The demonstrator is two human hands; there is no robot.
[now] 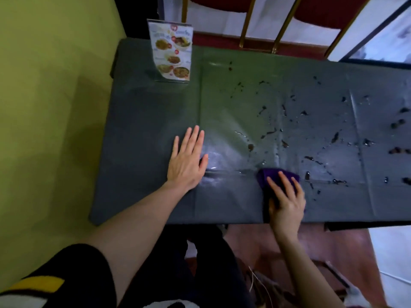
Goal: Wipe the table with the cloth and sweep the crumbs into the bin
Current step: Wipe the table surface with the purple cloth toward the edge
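A dark green plastic-covered table (pixel 151 121) fills the middle of the view. Dark crumbs and wet smears (pixel 311 134) lie scattered over its right half. My right hand (pixel 287 201) presses a purple cloth (pixel 266 176) flat on the table near the front edge, fingers spread on top of it. The cloth's rear part is hidden under that hand. My left hand (pixel 188 158) lies flat and open on the table to the left of the cloth, palm down, holding nothing. No bin shows in the view.
A standing menu card (pixel 172 52) in a clear holder sits at the table's far left. Red chairs with gold frames (pixel 260 30) stand behind the table. A yellow-green wall (pixel 49 107) runs along the left. Red floor lies below the front edge.
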